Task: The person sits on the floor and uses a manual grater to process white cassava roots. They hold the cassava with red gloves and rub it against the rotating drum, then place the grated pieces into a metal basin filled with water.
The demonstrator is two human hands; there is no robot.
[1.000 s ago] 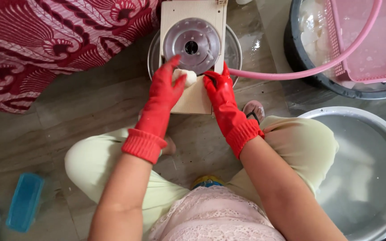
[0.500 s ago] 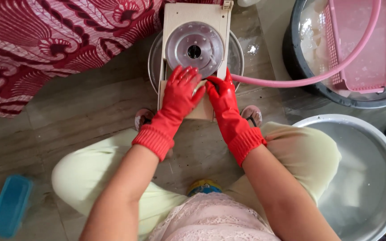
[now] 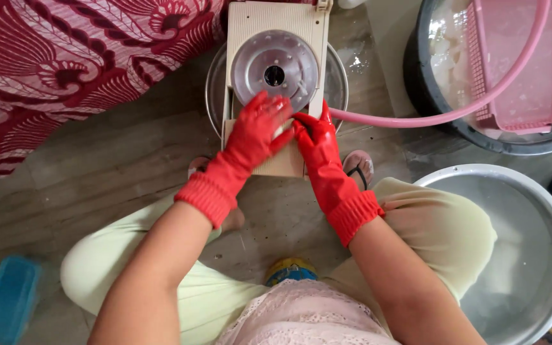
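Observation:
A cream slicer board [image 3: 276, 19] with a round metal blade disc [image 3: 275, 61] lies across a steel bowl [image 3: 214, 83] on the floor. Both my hands wear red rubber gloves. My left hand [image 3: 257, 131] lies spread over a small white piece [image 3: 282, 132], pressing it on the board just below the disc. My right hand [image 3: 317, 150] holds the same piece from the right, fingers together and pointing at the disc. Most of the piece is hidden under the gloves.
A pink hose [image 3: 416, 120] runs from the slicer to a dark tub [image 3: 429, 96] holding a pink basket [image 3: 531, 64]. A large steel basin [image 3: 531, 255] sits at my right knee. A blue box [image 3: 11, 300] lies lower left, with red patterned cloth [image 3: 65, 64] upper left.
My left hand has slid right over the white piece, which lay in plain sight between the gloves a second ago. Both hands stay at the disc's lower edge.

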